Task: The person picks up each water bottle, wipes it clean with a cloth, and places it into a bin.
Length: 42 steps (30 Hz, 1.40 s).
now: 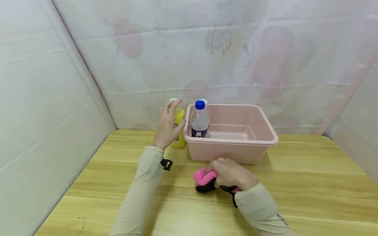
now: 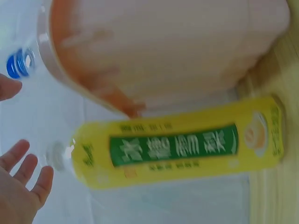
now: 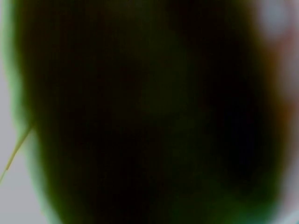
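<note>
My left hand [image 1: 169, 127] reaches beside a yellow bottle [image 1: 178, 141] with a green label, its fingers spread and bent loosely. In the left wrist view the fingertips sit near the neck of that yellow bottle [image 2: 187, 151], with a gap between them and it. The bottle stands upright on the table, left of a pink basin [image 1: 230, 142]. My right hand [image 1: 231, 173] grips a soft pink and black item [image 1: 204, 177] low over the table, in front of the basin; its exact kind is unclear. A dark blur fills most of the right wrist view.
Inside the basin's left end stands a clear bottle [image 1: 200, 120] with a blue cap, and a white-topped one is partly hidden behind it. A light patterned curtain [image 1: 183, 65] hangs behind the wooden table [image 1: 319, 183], with pale sheets at both sides.
</note>
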### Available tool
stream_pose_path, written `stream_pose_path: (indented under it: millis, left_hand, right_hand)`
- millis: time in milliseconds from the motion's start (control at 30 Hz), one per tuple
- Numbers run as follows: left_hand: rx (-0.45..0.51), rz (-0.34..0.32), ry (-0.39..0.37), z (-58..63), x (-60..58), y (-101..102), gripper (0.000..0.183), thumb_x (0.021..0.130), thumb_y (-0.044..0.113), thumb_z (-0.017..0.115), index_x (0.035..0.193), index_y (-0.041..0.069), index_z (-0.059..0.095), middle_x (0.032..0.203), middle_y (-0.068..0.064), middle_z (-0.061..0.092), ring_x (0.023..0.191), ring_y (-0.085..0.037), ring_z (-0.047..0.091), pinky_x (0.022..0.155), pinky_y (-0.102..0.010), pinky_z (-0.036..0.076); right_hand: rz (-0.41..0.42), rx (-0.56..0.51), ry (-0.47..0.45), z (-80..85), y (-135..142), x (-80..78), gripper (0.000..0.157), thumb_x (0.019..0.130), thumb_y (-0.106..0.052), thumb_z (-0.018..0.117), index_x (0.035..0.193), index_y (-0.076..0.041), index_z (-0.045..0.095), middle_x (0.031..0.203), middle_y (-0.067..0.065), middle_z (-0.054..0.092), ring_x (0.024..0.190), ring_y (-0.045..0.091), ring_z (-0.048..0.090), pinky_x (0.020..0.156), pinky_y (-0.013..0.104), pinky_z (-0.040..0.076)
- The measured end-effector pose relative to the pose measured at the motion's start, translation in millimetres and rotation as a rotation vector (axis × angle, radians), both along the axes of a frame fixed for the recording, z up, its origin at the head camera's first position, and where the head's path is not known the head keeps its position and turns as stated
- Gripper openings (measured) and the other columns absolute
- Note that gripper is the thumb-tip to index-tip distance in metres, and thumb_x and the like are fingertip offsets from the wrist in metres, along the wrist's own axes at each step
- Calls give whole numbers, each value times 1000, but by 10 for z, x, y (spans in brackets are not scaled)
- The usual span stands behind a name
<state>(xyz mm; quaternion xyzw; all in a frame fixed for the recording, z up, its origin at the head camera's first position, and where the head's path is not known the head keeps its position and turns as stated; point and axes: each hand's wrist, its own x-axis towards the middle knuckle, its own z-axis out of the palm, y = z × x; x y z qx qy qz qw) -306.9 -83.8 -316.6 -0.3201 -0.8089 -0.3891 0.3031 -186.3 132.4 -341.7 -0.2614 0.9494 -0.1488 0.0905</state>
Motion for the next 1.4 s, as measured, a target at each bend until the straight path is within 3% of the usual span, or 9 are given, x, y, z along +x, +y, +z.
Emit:
stream_pose_path:
  millis: [133, 367, 533, 667, 967, 1167, 1400]
  left_hand:
    - [47, 53, -24, -47, -94, -92, 64, 90, -1, 70, 148, 2, 42, 141, -24, 42, 127, -39, 38, 106, -54, 42]
    - [119, 82, -92, -110, -208, -171, 64, 91, -1, 69, 148, -2, 42, 142, -23, 46, 131, -36, 39, 114, -49, 37]
    - [141, 69, -217, -128, -247, -187, 74, 92, 10, 73, 153, 1, 32, 152, -23, 38, 141, -37, 33, 117, -56, 29]
    - [157, 70, -321, -155, -264, -192, 78, 94, 15, 73, 156, 4, 27, 153, -24, 36, 141, -39, 35, 116, -60, 30]
    - [175, 65, -444, -205, -324, -166, 86, 94, 26, 74, 160, 10, 20, 151, -23, 43, 135, -40, 45, 109, -61, 39]
    - [167, 68, -465, -220, -339, -171, 87, 94, 25, 73, 160, 11, 19, 149, -22, 47, 129, -40, 51, 107, -59, 43]
    - [131, 51, -467, -229, -286, -260, 84, 96, 30, 71, 161, 13, 19, 146, -19, 49, 133, -37, 48, 109, -60, 40]
  right_hand:
    - [0, 2, 4, 2, -6, -1, 34, 65, 3, 87, 95, -9, 77, 96, -1, 69, 88, 21, 62, 86, 44, 54]
    - [-6, 4, -18, -1, -2, 8, 35, 67, 3, 87, 98, -9, 77, 97, -1, 69, 89, 20, 62, 87, 44, 54]
    - [-4, 4, -9, -9, -14, -6, 35, 66, 3, 87, 97, -10, 77, 97, -1, 69, 90, 21, 63, 88, 45, 54]
    - [-7, 7, -17, -7, -39, -12, 35, 67, 3, 87, 98, -9, 77, 96, -1, 68, 88, 20, 62, 89, 45, 54]
    - [0, 12, -23, 15, -51, 9, 35, 67, 3, 87, 98, -10, 77, 97, -2, 69, 90, 20, 62, 89, 44, 54]
    - [11, 5, -20, 18, -49, 7, 34, 66, 2, 87, 97, -10, 77, 95, -2, 68, 88, 19, 61, 87, 44, 54]
    - [17, 5, -12, 13, -55, -5, 36, 66, 3, 86, 98, -12, 77, 94, -5, 66, 88, 18, 61, 87, 44, 54]
